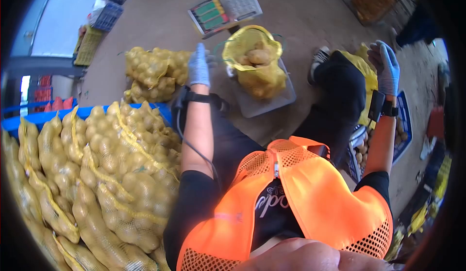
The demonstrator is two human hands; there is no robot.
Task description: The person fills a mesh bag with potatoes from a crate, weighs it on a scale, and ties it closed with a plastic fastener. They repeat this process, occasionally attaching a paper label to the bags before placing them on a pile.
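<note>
My left hand (200,67), in a pale blue glove, is held up with its fingers stretched out and nothing visible in it. It is between the open mesh bag and some filled yellow mesh bags of potatoes (150,69) on the floor. My right hand (387,69), gloved too, is raised at the right with its fingers apart and slightly bent, beside a yellow mesh bag (361,67). In front of me an open yellow mesh bag (262,81) with a few potatoes (258,56) inside stands on the grey platform of a scale (269,107).
The scale's display panel (225,8) is just beyond the bag. Many filled potato bags (131,183) are piled at my left by a blue edge (97,110). A blue crate (402,125) with potatoes is by my right arm. Stacked crates (107,16) stand at the far left.
</note>
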